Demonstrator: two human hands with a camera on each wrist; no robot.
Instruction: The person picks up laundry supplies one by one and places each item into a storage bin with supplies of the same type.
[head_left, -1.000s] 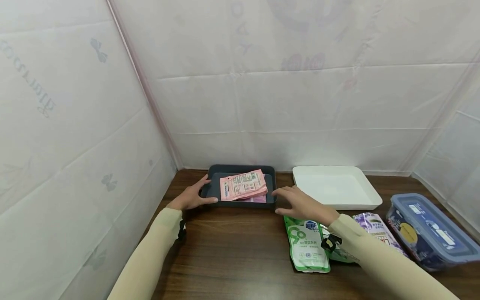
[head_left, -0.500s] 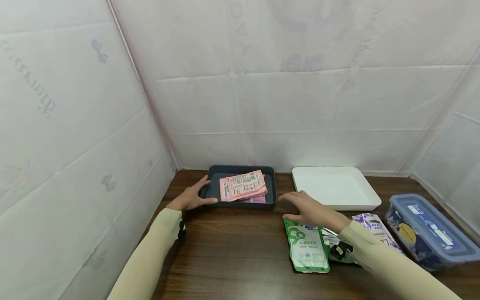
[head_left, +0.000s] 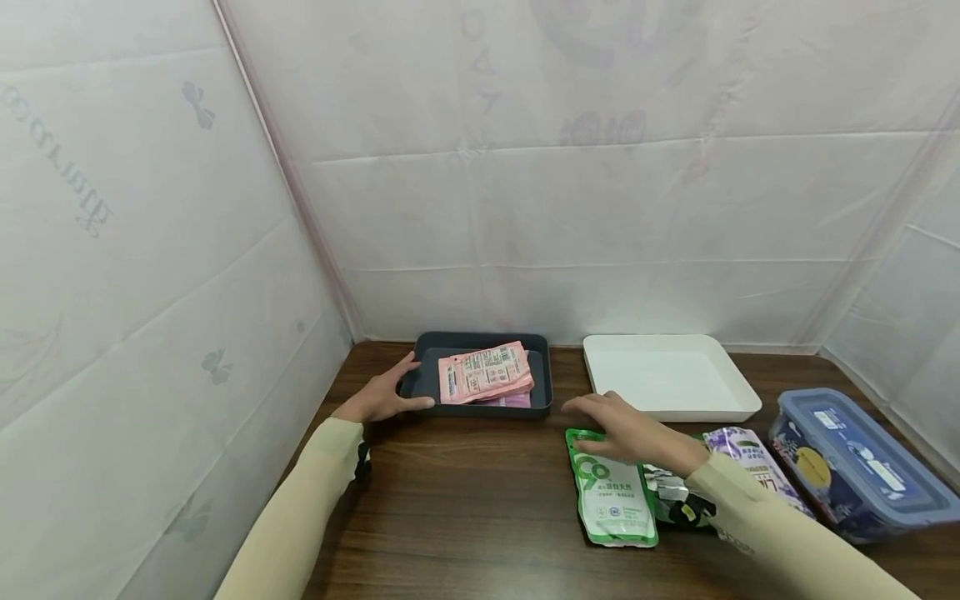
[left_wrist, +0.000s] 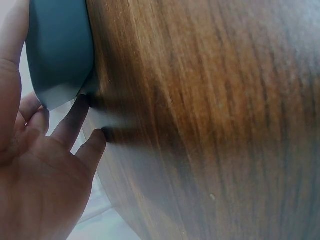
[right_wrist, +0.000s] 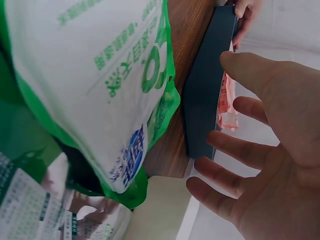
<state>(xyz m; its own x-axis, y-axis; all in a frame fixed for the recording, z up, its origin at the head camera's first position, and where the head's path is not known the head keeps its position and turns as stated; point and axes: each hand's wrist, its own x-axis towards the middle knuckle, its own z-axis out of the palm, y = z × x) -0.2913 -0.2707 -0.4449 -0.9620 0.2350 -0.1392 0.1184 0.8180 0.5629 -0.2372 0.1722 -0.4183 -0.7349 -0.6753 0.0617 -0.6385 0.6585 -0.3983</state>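
Observation:
My left hand (head_left: 381,392) grips the left end of a dark grey tray (head_left: 540,375), thumb along its front side and fingers round the left end. In the left wrist view, fingertips sit at the bottom edge of the tray (left_wrist: 62,55), close to the wood. Pink printed packets (head_left: 486,372) lie stacked in the tray, with a lilac one (head_left: 516,401) partly hidden beneath. My right hand (head_left: 626,429) holds nothing, its fingers spread above the top of a green and white pouch (head_left: 617,504). In the right wrist view this pouch (right_wrist: 100,75) lies beside the open palm.
A white tray (head_left: 671,375) stands behind my right hand. Further right lie a silver and green pouch (head_left: 663,487), a purple and white pouch (head_left: 753,458) and a blue lidded box (head_left: 862,458). White sheets (head_left: 480,208) hang behind and at the sides of the wooden table (head_left: 457,500).
My right hand has moved away from the dark tray's right end, to the right and nearer to me, over the green and white pouch. The left hand has stayed at the tray.

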